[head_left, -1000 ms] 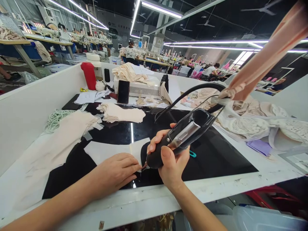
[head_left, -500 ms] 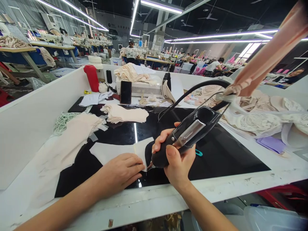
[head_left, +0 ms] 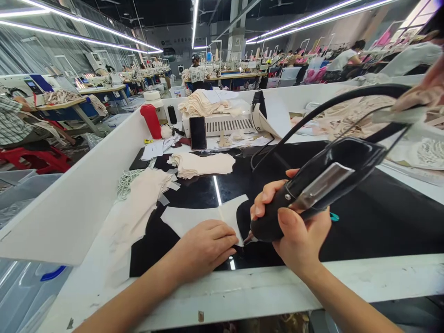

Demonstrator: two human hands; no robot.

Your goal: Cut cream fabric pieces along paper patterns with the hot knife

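My right hand [head_left: 298, 231] is wrapped round a black corded hand tool [head_left: 312, 189], its metal tip down at the black glossy work surface [head_left: 364, 217] beside the corner of a pale fabric piece [head_left: 194, 217]. My left hand [head_left: 204, 247] lies flat on that fabric piece, fingers stretched toward the tool tip, pressing the cloth down. The tool's black cable [head_left: 333, 104] arcs up and away to the right.
A stack of cream fabric pieces [head_left: 201, 164] and a larger pale pile [head_left: 138, 203] lie on the left. A white machine [head_left: 222, 122], a phone [head_left: 198, 132], a red bottle [head_left: 151, 121] and papers stand at the back. Lace pieces [head_left: 426, 152] lie right. Other workers sit beyond.
The view has shifted to the left and closer. My hands hold nearly the same pose, the tool tip staying at the fabric's corner.
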